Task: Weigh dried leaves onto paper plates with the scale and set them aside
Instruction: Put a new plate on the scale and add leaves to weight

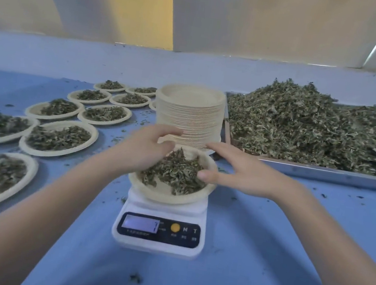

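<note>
— What's the surface like?
— A blue table (pixel 253 237) strewn with leaf crumbs, against a pale wall with a yellow panel (pixel 139 3).
— And the plate?
— The paper plate (pixel 169 194) of dried leaves (pixel 175 169) sits on the white scale (pixel 158 233). The left hand (pixel 149 146) and right hand (pixel 238 172) flank it, fingers loosely spread, gripping nothing.

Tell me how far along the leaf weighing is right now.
Done: about ten filled plates set aside at left. In hand: a plate of leaves sits on the scale, with the left hand and right hand at it. Left: a tall stack of empty plates and a big leaf pile in the tray.
</note>
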`<state>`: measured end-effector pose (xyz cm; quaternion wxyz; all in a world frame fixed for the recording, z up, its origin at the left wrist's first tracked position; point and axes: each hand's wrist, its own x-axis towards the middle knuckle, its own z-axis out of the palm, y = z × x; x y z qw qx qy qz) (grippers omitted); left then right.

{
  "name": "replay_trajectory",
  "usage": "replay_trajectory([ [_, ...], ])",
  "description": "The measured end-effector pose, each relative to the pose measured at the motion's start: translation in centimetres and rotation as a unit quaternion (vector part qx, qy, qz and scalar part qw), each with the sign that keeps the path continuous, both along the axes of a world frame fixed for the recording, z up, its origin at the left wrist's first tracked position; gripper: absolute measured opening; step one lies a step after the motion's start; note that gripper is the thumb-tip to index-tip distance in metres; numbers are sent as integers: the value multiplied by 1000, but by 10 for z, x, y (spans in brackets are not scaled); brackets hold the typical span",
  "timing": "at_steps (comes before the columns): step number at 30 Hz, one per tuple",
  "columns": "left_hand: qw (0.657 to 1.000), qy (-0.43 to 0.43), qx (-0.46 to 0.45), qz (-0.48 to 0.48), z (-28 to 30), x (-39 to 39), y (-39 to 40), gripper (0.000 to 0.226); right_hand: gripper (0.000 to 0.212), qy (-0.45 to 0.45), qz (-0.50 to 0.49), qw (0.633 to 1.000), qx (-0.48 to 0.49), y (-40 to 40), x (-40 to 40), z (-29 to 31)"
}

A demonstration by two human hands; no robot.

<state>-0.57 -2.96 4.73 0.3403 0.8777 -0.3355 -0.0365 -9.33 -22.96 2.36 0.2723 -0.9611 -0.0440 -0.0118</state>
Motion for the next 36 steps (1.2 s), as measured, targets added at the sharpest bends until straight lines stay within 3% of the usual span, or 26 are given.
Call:
replay_trajectory([
  [2, 999, -5, -19, 44, -10, -4, 16, 41, 101, 13, 34, 999, 15, 4, -7, -4],
  [7, 990, 78, -52, 109, -38, -8, 38, 50, 70, 5, 22, 998, 53, 16, -14, -12],
  [10, 975, 147, -103, 130, -46, -13, 39, 49, 82, 1, -21, 997, 77, 19, -10, -18],
  [12, 967, 157, -146, 138, -46, -15, 40, 42, 108, 4, -27, 997, 75, 21, -8, -19],
  [14, 962, 149, -180, 139, -42, -15, 43, 32, 123, -5, -31, 997, 70, 25, -7, -15],
  [16, 960, 134, -200, 145, -35, -10, 51, 26, 120, -25, -26, 996, 78, 30, -4, -8],
  [21, 956, 80, -221, 175, -16, 8, 89, 31, 129, -59, -12, 996, 65, 62, 20, 15],
  [31, 926, 44, -247, 281, 0, 67, 193, 40, 124, -60, 72, 993, 72, 165, 120, 39],
  [36, 897, 43, -280, 340, 1, 89, 248, 21, 111, -29, 121, 987, 98, 221, 176, 38],
])
